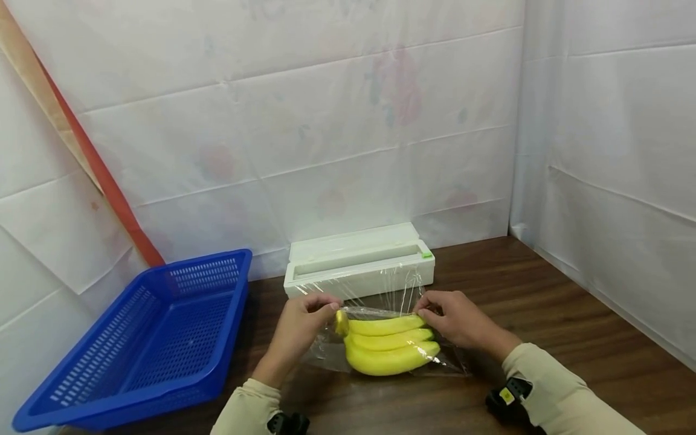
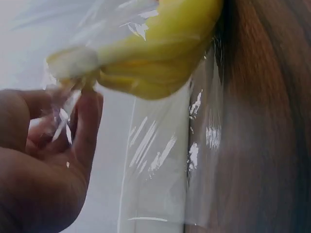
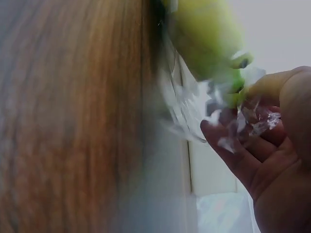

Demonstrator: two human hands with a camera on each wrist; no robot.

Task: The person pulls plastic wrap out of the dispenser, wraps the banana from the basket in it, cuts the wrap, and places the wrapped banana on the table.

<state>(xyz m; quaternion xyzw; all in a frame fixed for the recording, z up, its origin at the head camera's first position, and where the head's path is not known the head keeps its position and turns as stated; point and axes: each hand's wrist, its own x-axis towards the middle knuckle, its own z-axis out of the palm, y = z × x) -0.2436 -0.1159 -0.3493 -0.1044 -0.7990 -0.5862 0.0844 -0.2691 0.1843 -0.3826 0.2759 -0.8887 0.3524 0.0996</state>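
Observation:
A bunch of yellow bananas (image 1: 391, 360) lies on the table with clear plastic wrap (image 1: 370, 312) under and partly around it. My left hand (image 1: 299, 326) pinches the wrap between thumb and fingers beside the stem end; the left wrist view shows crinkled film (image 2: 65, 116) in that grip. At the green-tipped end, my right hand (image 1: 459, 317) pinches another gathered part of the film, also seen in the right wrist view (image 3: 238, 126). Behind the bananas stands an open white wrap box (image 1: 359, 279), and film stretches from its front toward both hands.
To the left sits a blue perforated plastic basket (image 1: 217, 368) on the dark wooden table (image 1: 544, 290). White sheeting (image 1: 337, 121) hangs behind and on both sides. A red-orange strip (image 1: 103, 169) slants down toward the basket. A small green piece (image 1: 426, 255) is on the box's right end.

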